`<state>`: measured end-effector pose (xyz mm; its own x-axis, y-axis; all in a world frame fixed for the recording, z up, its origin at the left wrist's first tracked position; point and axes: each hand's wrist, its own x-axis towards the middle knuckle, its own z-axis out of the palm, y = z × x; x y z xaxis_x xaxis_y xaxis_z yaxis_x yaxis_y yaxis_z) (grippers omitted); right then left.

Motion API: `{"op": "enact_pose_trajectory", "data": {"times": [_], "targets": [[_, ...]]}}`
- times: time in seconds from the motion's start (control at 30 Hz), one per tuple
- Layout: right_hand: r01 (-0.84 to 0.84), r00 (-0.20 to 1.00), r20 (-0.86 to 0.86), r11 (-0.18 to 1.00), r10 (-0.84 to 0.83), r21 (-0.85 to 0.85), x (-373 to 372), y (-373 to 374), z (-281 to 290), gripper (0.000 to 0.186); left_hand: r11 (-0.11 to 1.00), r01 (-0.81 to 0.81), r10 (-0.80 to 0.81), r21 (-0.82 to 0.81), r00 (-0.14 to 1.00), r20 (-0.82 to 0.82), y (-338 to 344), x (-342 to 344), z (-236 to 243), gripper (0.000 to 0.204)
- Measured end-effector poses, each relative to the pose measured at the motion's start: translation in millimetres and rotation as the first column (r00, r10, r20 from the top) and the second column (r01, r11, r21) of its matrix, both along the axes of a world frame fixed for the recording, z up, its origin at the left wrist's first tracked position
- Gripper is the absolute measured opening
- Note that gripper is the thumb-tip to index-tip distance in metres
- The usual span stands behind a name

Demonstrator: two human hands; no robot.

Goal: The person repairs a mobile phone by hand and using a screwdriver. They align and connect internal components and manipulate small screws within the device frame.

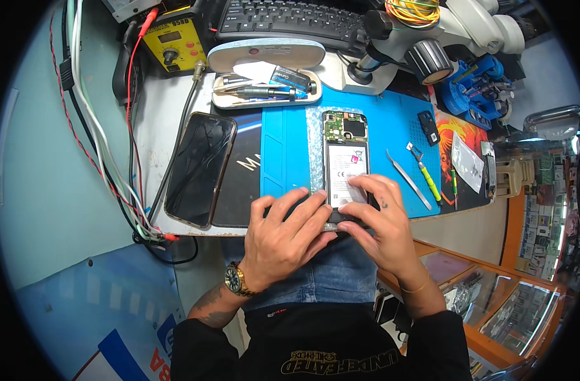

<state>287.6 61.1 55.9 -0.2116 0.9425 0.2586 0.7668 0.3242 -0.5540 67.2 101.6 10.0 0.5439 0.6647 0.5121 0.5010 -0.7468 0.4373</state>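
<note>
An opened smartphone (345,130) lies on the blue work mat with its back off, its green circuit board at the far end. Below the board sits a white-labelled battery (342,166). My left hand (288,232) bends over the phone's lower left edge, fingertips resting against it. My right hand (384,219) has its index finger over the battery, while another finger and the thumb close around the phone's lower end. A black part at that end is mostly covered by my fingers. Clear bubble wrap (316,143) lies under the phone's left side.
Left of the mat lies a second smartphone (201,168). Curved tweezers (409,180), a yellow-green screwdriver (428,181) and a black phone part (427,128) lie to the right. An open tool case (264,101), a keyboard (290,18) and a microscope stand (360,73) stand behind.
</note>
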Motion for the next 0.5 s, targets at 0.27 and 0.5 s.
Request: {"op": "enact_pose_trajectory", "data": {"times": [0.27, 0.5], "targets": [[0.029, 0.999, -0.025, 0.999, -0.03, -0.022, -0.5, -1.1, -0.8, 0.035, 1.0, -0.014, 0.013, 0.009, 1.0, 0.016, -4.0, -0.5, -5.2, 0.049], [0.003, 1.0, 0.014, 1.0, -0.003, -0.014, -1.0, -1.3, 0.6, 0.035, 0.998, -0.062, 0.062, -0.013, 0.998, 0.013, -4.1, 3.1, 2.1, 0.049]]}}
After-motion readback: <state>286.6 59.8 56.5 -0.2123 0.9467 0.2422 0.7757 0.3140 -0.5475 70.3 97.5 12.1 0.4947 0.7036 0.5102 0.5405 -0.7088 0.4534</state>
